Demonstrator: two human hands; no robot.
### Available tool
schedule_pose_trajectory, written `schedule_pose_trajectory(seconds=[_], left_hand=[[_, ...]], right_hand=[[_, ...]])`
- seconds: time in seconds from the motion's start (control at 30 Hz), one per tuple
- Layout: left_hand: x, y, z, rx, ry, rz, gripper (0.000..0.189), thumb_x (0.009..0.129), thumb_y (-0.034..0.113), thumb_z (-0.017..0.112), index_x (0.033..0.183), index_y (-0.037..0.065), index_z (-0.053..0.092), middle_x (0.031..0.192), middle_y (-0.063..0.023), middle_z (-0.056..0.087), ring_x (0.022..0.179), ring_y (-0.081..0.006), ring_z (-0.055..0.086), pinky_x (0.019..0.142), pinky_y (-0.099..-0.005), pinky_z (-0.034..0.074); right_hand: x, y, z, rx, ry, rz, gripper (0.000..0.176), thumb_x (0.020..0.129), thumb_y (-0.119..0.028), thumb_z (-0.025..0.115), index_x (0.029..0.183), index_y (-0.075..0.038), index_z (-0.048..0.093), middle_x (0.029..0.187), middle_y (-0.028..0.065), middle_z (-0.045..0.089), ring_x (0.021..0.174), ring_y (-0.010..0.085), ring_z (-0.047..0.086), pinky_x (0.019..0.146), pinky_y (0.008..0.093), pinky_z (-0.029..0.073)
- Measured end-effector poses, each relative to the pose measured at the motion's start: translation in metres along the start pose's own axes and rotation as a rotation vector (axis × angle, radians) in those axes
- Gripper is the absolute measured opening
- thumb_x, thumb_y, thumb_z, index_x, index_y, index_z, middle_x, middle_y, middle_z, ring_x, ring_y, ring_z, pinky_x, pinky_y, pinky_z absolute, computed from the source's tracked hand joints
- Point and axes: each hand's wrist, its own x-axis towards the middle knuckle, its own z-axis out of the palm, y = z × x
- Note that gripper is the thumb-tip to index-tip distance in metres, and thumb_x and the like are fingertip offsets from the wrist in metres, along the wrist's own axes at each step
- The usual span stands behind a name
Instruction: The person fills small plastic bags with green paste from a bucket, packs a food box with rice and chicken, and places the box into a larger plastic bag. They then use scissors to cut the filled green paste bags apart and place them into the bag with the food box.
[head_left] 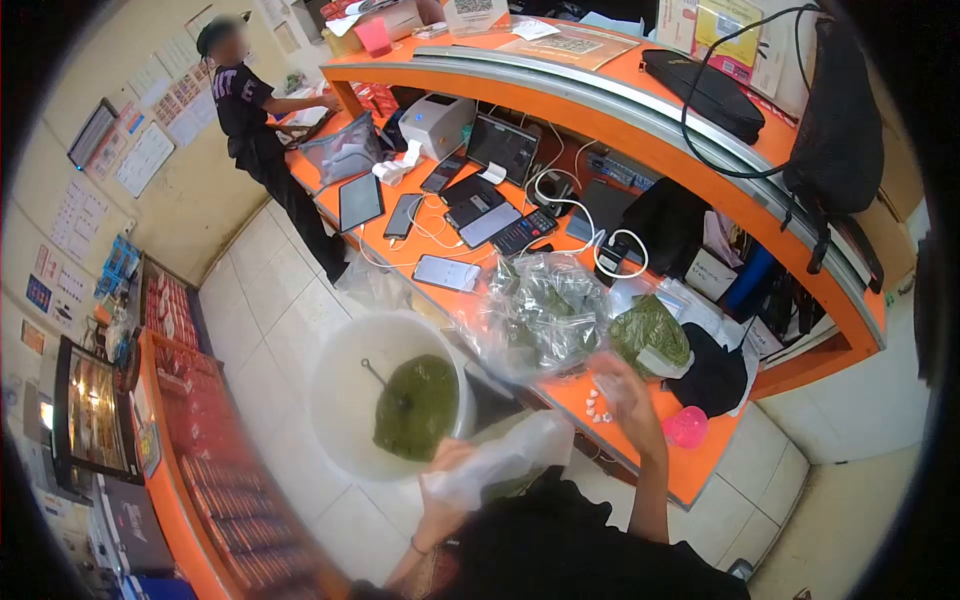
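My left hand (446, 486) is closed around a whitish plastic bag (530, 440), held in front of my body with something green showing inside it. Blurred by motion, my right hand (632, 400) hangs over the edge of the orange counter, close to several small white pieces (597, 405). Just beyond it lie clear plastic bags (545, 315) with green contents and a fuller bag of green stuff (650, 335). On the floor to the left stands a large white tub (335, 395), with a green mass (418, 410) and a thin-handled metal ladle (372, 368) in it.
Phones, a tablet (361, 202), a remote (525, 232) and a label printer (437, 123) crowd the orange counter (690, 465). A pink cup (686, 427) stands near its corner. Another person (250, 120) stands at the far end. Red shelving (200, 420) runs along the left.
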Motion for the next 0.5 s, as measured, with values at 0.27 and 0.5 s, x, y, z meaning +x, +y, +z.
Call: schedule_pose_trajectory(seconds=[0.27,0.5], left_hand=[[-0.001,0.009,0.013,-0.220,-0.116,0.028,0.019,0.078,0.006,0.068,0.094,-0.004,0.065,0.093,-0.0123,0.064,0.084,-0.0209,0.059,0.073,-0.0319,0.046],[-0.004,-0.003,-0.016,0.077,0.013,-0.054,0.015,0.079,0.007,0.067,0.090,-0.003,0.068,0.079,-0.0092,0.067,0.070,-0.0160,0.061,0.065,-0.0279,0.049]], right_hand=[[-0.017,-0.061,0.057,0.340,-0.005,-0.131,0.019,0.079,0.010,0.057,0.096,0.001,0.060,0.098,0.0106,0.065,0.095,0.0201,0.060,0.088,0.0320,0.045],[-0.017,-0.092,0.056,0.020,0.010,-0.251,0.006,0.083,0.001,0.060,0.088,0.001,0.059,0.077,0.0071,0.060,0.074,0.0152,0.056,0.067,0.0279,0.044]])
